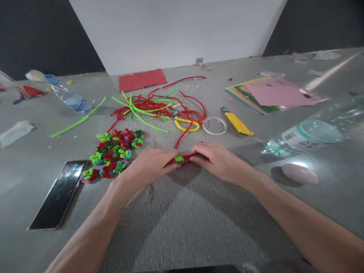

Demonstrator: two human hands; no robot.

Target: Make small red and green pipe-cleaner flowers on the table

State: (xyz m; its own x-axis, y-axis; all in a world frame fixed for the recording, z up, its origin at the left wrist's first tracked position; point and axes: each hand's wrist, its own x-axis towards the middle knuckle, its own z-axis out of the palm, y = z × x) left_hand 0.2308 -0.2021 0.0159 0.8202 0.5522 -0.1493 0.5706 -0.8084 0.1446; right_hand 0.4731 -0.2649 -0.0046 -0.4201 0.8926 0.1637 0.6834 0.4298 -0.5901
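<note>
My left hand (148, 167) and my right hand (217, 159) meet at the middle of the grey table (182, 220). Between their fingertips they pinch a red pipe cleaner (187, 156) with a short green piece (179, 158) wound around it. The red pipe cleaner's free end curves up and away toward the pile beyond. A cluster of small red and green pipe-cleaner flowers (115, 151) lies just left of my left hand.
A pile of red and green pipe cleaners (153, 106), yellow-handled scissors (186, 124), a clear tape roll (214, 125) and a yellow utility knife (237, 123) lie beyond my hands. A phone (58, 193) lies left. Two water bottles (69, 96) (309, 134), coloured paper (273, 94) and a pink oval (300, 173) are around.
</note>
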